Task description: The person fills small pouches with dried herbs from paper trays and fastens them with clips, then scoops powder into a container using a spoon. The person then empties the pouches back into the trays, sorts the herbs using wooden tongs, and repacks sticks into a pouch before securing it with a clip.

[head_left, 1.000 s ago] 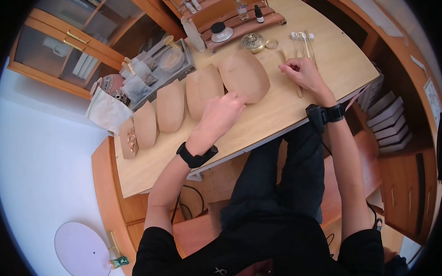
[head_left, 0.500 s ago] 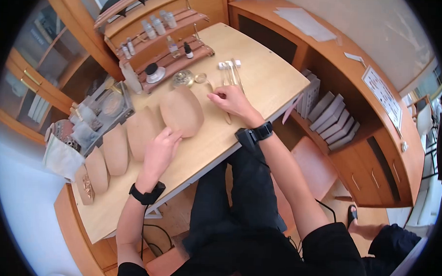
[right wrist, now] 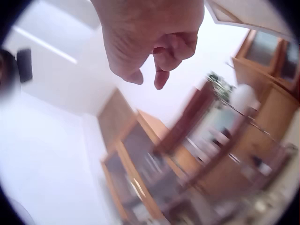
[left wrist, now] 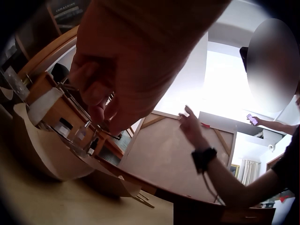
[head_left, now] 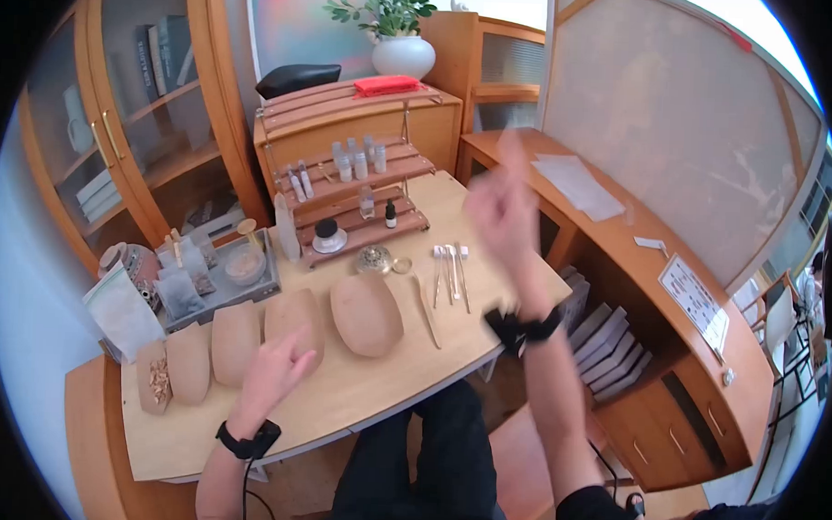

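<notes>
Rightmost bowl (head_left: 366, 315): long axis toward rack (head_left: 364, 231); left fingers (left wrist: 96, 93), right fingers (right wrist: 169, 58) loosely curled, empty.

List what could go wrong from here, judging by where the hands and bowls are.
1. The left hand appears close to the second bowl from the right; a careless dip could knock that bowl out of line.
2. The leftmost bowl holds chips, which might spill if it is bumped.
3. The right hand, raised and blurred, could catch the curved stick if it comes down carelessly onto the table.
</notes>
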`<state>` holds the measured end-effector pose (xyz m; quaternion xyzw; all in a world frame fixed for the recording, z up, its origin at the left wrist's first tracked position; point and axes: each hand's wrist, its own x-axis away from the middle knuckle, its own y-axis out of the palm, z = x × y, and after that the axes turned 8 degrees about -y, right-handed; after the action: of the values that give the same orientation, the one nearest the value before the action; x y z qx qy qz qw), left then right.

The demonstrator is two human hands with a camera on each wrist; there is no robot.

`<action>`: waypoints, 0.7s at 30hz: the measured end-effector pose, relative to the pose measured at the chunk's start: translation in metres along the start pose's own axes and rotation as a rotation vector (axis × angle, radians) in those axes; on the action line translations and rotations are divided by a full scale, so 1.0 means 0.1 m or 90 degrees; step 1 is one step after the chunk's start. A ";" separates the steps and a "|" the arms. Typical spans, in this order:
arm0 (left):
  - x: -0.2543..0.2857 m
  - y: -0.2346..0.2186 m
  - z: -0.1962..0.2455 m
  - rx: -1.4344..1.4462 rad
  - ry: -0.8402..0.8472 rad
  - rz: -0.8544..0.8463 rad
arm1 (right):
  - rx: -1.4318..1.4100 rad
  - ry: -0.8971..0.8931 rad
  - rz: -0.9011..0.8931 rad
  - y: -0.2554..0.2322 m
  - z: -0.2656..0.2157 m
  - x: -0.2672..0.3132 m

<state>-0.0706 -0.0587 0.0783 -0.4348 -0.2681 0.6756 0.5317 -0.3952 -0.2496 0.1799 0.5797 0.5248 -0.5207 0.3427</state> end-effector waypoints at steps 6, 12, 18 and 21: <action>-0.01 -0.22 -0.07 0.014 -0.052 0.043 | 0.142 -0.062 0.036 -0.68 -0.08 -2.68; 0.10 -0.31 -0.20 -0.017 -0.097 0.020 | 0.128 -0.035 -0.002 -0.61 -0.60 -2.52; 0.16 -0.45 -0.24 -0.032 -0.121 -0.001 | 0.196 0.011 -0.001 -0.49 -0.57 -2.32; 0.16 -0.48 -0.26 -0.044 -0.121 0.005 | 0.269 0.027 0.026 -0.45 -0.65 -2.35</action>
<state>-0.0260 -0.0324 0.1006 -0.3879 -0.3386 0.7064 0.4858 -0.4012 -0.2373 0.4280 0.6600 0.3992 -0.5998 0.2128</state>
